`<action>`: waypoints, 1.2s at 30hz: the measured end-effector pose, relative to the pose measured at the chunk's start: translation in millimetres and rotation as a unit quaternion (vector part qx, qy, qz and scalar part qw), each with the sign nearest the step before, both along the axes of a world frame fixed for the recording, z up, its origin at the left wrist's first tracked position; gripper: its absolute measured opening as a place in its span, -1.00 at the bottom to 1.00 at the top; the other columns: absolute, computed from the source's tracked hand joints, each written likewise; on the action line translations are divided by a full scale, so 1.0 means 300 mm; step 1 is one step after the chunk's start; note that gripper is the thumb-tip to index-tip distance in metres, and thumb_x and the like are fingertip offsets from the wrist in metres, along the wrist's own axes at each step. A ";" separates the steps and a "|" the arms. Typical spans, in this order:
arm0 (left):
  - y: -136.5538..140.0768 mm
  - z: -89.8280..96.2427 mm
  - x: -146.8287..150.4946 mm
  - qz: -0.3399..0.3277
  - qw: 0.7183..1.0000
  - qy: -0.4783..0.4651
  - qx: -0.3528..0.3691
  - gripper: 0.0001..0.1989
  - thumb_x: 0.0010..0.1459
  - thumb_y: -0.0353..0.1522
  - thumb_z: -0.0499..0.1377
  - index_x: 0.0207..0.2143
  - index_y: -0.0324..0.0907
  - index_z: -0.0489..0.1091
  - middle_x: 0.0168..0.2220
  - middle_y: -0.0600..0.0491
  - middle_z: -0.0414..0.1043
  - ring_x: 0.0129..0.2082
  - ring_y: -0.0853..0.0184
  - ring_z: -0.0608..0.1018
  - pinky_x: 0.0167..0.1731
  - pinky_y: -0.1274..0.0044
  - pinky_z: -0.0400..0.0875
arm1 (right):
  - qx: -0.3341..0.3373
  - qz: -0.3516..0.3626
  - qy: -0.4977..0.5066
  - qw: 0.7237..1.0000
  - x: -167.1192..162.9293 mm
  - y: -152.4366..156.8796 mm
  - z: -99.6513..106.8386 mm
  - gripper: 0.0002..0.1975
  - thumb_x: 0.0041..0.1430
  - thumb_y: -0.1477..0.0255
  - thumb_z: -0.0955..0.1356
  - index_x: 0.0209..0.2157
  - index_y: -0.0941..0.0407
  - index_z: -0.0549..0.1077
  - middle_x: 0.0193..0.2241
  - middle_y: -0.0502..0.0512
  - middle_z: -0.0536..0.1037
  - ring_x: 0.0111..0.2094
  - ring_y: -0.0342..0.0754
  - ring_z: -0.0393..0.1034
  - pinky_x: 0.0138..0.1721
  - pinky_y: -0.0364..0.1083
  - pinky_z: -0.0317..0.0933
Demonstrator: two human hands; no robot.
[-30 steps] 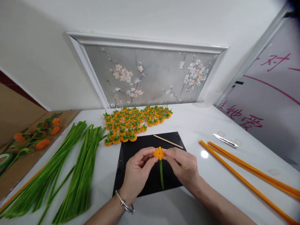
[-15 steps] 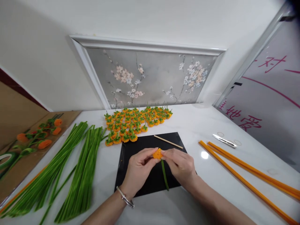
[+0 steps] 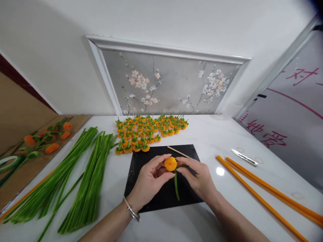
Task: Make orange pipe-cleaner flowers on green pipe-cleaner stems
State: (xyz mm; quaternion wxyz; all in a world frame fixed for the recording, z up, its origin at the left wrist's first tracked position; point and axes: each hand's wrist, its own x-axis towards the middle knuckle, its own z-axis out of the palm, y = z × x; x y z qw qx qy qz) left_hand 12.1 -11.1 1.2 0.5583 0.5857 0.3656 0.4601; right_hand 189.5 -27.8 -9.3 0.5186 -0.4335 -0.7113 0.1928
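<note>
An orange pipe-cleaner flower (image 3: 170, 164) is held up between both hands above a black mat (image 3: 161, 198), its round petalled face turned toward me. My left hand (image 3: 152, 178) pinches it from the left with thumb and fingers. From the right, the fingertips of my right hand (image 3: 195, 174) close on its edge or the green part behind; exactly which is hidden. A green pipe cleaner (image 3: 176, 186) hangs or lies just below the flower. Behind it a thin wooden stick (image 3: 178, 151) rests on the mat.
Rows of finished orange flowers with green tops (image 3: 141, 131) stand at the back. Bundles of green pipe cleaners (image 3: 85, 188) lie left, beside a board holding orange flowers (image 3: 51, 148) and green tape (image 3: 10, 163). Orange pipe cleaners (image 3: 267, 188) and silver snips (image 3: 244, 157) lie right.
The flower has been tipped so its full round face shows. My fingers have spread a little wider around it, and the view has shifted slightly.
</note>
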 end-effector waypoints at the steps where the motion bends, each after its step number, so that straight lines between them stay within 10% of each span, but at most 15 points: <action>1: -0.002 -0.002 0.003 -0.001 1.000 0.001 0.005 -0.57 -0.04 -0.51 0.29 -0.08 -0.05 0.44 -0.10 0.11 0.46 -0.12 0.34 0.54 -0.10 0.56 0.49 | 0.005 -0.004 -0.001 1.000 -0.003 0.000 -0.002 -0.79 0.14 0.53 0.36 -0.16 0.07 0.50 -0.28 0.04 0.61 -0.27 -0.08 0.51 -0.19 -0.13 0.39; 8: -0.001 -0.004 -0.005 0.031 0.999 0.028 0.022 -0.70 0.02 -0.45 0.28 -0.14 -0.10 0.47 -0.14 0.09 0.45 -0.16 0.37 0.52 -0.13 0.60 0.45 | 0.037 0.001 -0.010 0.999 -0.015 -0.008 -0.006 -0.80 0.15 0.55 0.35 -0.18 0.08 0.50 -0.25 0.07 0.61 -0.27 -0.08 0.51 -0.19 -0.15 0.39; 18: 0.013 0.031 0.001 -0.022 0.966 -0.175 -0.188 -0.80 0.20 -0.33 0.17 -0.13 -0.17 0.32 -0.18 -0.02 0.52 -0.23 0.37 0.57 -0.15 0.55 0.46 | 0.008 -0.025 0.035 0.999 -0.010 0.000 -0.011 -0.68 0.21 0.52 0.29 0.00 0.03 0.38 -0.23 0.07 0.55 -0.23 -0.07 0.47 -0.17 -0.08 0.37; 36: -0.009 -0.023 0.017 -0.036 0.999 0.025 -0.028 -0.83 0.17 -0.34 0.16 -0.18 -0.19 0.38 -0.28 0.04 0.45 -0.34 0.37 0.49 -0.28 0.54 0.46 | 0.086 0.011 -0.102 0.991 -0.043 -0.024 0.001 -0.75 0.23 0.60 0.22 -0.25 0.08 0.50 -0.31 0.13 0.48 -0.32 -0.11 0.42 -0.31 -0.15 0.36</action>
